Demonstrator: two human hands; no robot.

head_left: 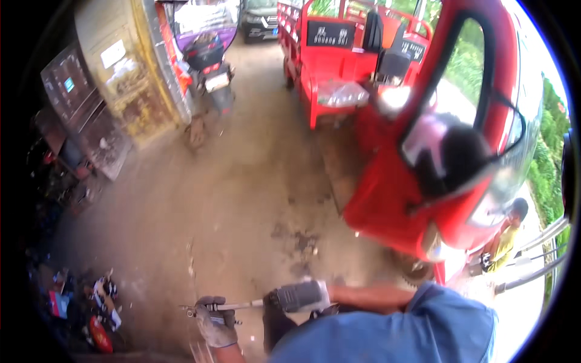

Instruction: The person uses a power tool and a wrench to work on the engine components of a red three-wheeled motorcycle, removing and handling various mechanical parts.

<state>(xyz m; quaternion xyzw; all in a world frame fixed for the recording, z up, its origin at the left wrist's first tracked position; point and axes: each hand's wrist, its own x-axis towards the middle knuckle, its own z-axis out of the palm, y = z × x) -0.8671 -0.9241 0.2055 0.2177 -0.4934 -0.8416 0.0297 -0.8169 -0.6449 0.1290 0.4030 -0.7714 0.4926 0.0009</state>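
Brown flr has dk stains lower ctr; red 3-wheeler stands R, scooter bk L, mixed clutter incl. red item lower L.

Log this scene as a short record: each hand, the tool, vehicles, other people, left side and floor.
Left hand: gloved, closed around a metal tool
Right hand: gloved, on the tool farther right, fingers mostly hidden
Tool: long, thin, rod-like; exact kind unclear
Vehicles: red cargo vehicle at right; scooter and dark car farther back
Other people: one person in yellow, far right
Left side: worn yellow-brown panel; mixed clutter at lower left
Floor: brown, with dark stains
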